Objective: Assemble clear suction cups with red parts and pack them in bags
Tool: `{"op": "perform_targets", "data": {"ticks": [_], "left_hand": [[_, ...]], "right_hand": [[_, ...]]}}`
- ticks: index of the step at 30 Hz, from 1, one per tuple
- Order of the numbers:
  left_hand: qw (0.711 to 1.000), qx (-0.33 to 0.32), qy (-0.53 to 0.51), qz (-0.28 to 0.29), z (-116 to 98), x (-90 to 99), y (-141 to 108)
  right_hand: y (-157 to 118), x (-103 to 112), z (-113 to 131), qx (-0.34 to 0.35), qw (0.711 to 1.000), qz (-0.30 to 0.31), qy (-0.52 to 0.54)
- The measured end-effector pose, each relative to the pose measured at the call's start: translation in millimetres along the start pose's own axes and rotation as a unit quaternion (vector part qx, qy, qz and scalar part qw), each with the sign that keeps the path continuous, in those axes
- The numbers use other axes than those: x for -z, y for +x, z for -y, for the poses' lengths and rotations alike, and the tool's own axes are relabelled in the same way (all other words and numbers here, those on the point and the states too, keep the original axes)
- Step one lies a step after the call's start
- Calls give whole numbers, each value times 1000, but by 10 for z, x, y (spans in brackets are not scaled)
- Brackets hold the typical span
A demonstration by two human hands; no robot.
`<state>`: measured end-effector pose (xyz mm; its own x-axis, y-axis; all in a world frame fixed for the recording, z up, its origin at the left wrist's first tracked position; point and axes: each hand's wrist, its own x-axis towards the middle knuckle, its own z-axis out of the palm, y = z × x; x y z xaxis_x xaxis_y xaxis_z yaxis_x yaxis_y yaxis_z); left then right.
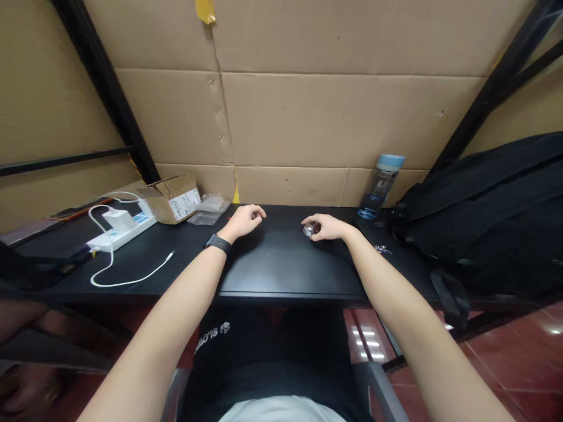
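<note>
Above the black desk (281, 272), or perhaps touching it, the right hand (329, 226) pinched a small, clear thing (307, 231) narrowly. The left hand (245, 221) curled loosely, thumb a little apart, near some plastic bags (213, 203). Beyond stood a box (164, 207) and a bottle (379, 189), then a cardboard wall (290, 117).

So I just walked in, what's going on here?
A person sits at a black desk, the right hand gripping a small, clear, round object. The left hand is loosely curled, with nothing visible in it. A water bottle and black backpack are to the right; a power strip and opened cardboard box are left.
</note>
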<state>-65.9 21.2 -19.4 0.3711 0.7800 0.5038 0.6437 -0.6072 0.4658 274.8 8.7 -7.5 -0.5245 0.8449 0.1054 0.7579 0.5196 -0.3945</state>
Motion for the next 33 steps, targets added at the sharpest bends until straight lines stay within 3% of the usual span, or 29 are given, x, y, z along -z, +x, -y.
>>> {"op": "perform_targets", "data": {"ticks": [6, 11, 20, 33], "left_hand": [[1000, -9, 1, -2, -34, 7, 3], [1000, -24, -9, -13, -46, 36, 10], [998, -41, -24, -27, -168, 87, -11], [998, -53, -30, -31, -164, 84, 1]], "right_hand": [[339, 151, 253, -41, 979, 133, -146], [459, 184, 390, -53, 966, 174, -183], [474, 323, 398, -47, 964, 172, -195], [500, 344, 169, -19, 965, 177, -191]]}}
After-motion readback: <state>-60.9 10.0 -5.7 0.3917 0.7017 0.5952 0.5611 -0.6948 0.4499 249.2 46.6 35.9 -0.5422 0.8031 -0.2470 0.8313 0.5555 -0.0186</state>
